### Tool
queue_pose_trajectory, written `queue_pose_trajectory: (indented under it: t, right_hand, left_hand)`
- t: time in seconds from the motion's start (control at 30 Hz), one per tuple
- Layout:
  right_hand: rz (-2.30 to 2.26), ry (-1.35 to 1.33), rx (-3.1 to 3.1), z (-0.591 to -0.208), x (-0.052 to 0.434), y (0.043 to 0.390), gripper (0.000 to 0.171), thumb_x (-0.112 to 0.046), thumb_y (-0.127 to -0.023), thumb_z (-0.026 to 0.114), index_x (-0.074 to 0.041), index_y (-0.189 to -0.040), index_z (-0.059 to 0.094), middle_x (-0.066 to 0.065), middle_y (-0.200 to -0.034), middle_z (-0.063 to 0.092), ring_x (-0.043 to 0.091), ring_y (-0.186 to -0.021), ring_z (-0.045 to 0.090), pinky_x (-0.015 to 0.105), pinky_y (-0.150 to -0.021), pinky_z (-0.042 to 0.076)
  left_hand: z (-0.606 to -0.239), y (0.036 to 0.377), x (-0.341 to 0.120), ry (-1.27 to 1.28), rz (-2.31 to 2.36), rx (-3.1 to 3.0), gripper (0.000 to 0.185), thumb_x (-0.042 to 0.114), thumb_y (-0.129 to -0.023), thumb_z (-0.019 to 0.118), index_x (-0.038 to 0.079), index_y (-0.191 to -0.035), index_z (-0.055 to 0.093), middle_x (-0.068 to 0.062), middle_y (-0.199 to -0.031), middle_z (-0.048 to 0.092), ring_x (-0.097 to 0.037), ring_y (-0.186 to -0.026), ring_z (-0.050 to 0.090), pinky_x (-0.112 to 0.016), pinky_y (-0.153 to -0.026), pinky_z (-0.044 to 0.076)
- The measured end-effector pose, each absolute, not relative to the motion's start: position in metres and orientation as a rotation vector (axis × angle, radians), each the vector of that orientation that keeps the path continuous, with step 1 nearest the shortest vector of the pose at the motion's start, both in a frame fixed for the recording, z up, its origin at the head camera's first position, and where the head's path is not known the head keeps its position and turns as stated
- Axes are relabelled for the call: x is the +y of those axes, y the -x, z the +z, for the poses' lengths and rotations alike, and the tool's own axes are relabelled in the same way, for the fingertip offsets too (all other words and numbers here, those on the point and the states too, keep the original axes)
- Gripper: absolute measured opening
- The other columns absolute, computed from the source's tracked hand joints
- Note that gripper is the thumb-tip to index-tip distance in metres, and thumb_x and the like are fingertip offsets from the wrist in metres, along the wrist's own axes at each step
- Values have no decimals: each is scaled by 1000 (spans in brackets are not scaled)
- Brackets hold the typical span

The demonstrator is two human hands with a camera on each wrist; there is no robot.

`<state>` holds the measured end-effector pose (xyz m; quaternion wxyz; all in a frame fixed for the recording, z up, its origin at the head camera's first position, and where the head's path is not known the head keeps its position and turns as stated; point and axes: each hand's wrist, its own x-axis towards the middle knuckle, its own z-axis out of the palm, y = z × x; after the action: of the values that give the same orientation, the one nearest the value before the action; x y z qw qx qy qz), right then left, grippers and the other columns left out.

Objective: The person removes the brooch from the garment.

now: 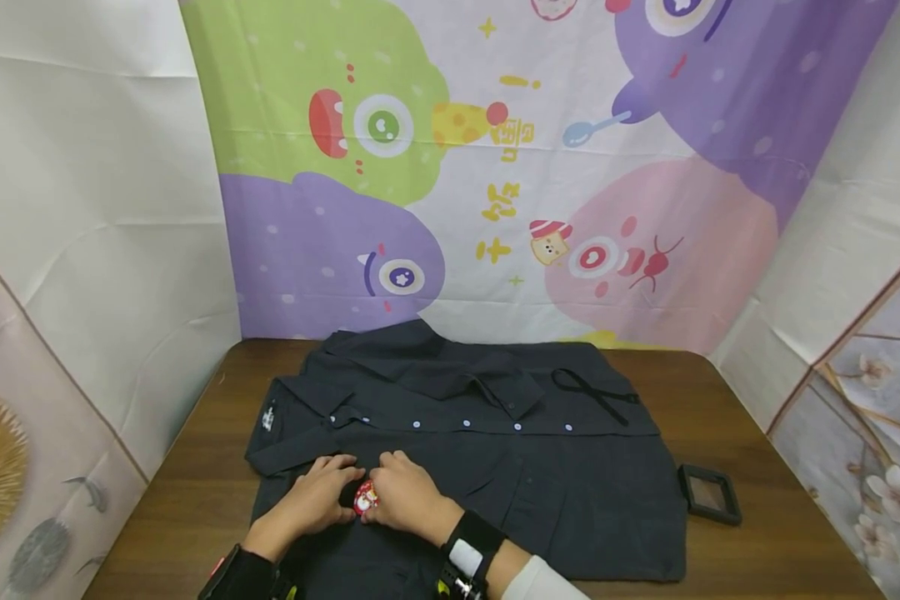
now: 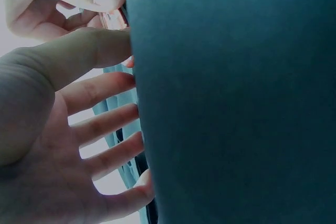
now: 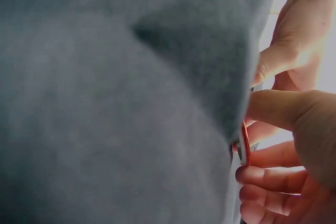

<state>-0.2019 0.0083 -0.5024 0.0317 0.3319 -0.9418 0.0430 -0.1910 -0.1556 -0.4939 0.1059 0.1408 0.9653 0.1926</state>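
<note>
A dark button-up shirt point(image 1: 600, 500) lies spread over the table, its row of white buttons running sideways. Over its lower left part, a small round red badge point(image 1: 365, 497) with a cartoon picture sits between the two hands. My right hand point(image 1: 408, 500) pinches the badge by its edge; in the right wrist view the badge point(image 3: 244, 145) shows edge-on between thumb and fingers. My left hand point(image 1: 317, 496) is right beside it, thumb close to the badge. In the left wrist view, the left hand's fingers point(image 2: 100, 127) are spread, their tips at the dark cloth.
A black square frame point(image 1: 709, 494) lies at the shirt's right edge. A thin black ribbon point(image 1: 596, 392) rests on the upper right of the shirt. Brown wooden table point(image 1: 787, 542) shows around it, and a cartoon-printed curtain point(image 1: 495, 292) hangs behind.
</note>
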Motion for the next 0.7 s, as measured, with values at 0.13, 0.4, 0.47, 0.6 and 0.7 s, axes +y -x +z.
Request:
queue_pose_trajectory:
  t: [0.13,0.4,0.47,0.6,0.7]
  right_hand:
    - [55,-1077,-2866,-503,8,202,39,-51,-69,82,-16,-83,75,-2,-85,62,13,-76,54,23,-73,48]
    - [142,-1082,-2832,-506,10,204,36,-49,-74,78,-13,-80,75,-3,-74,64,11,-66,54,21,-62,47]
    - [185,-1074,-2834,-507,11,205,38,-49,-76,77,-12,-81,75,-3,-71,64,10,-64,54,21,-60,46]
    - [298,-1029,-2853,-511,12,207,41,-51,-77,76,-10,-81,74,-3,-69,61,8,-60,52,21,-56,43]
    - [361,-1010,-2862,-512,12,207,41,-50,-78,76,-10,-81,74,-4,-68,60,6,-58,50,20,-53,41]
  left_hand:
    - [-494,191,-156,-423,581,2842,53,11,-72,83,3,-121,66,-18,-135,55,-42,-126,46,-70,-91,41]
    - [-494,192,-156,-421,575,2842,52,10,-71,83,3,-120,66,-18,-135,55,-42,-126,46,-71,-92,39]
    - [-494,192,-156,-424,574,2848,53,10,-71,84,3,-120,67,-18,-135,55,-42,-125,47,-71,-91,40]
    - [-495,190,-156,-431,579,2857,53,10,-70,84,3,-119,67,-18,-134,56,-42,-124,48,-71,-90,41]
    - [-495,191,-157,-429,576,2854,53,10,-70,84,3,-120,67,-18,-134,56,-43,-123,48,-71,-90,41]
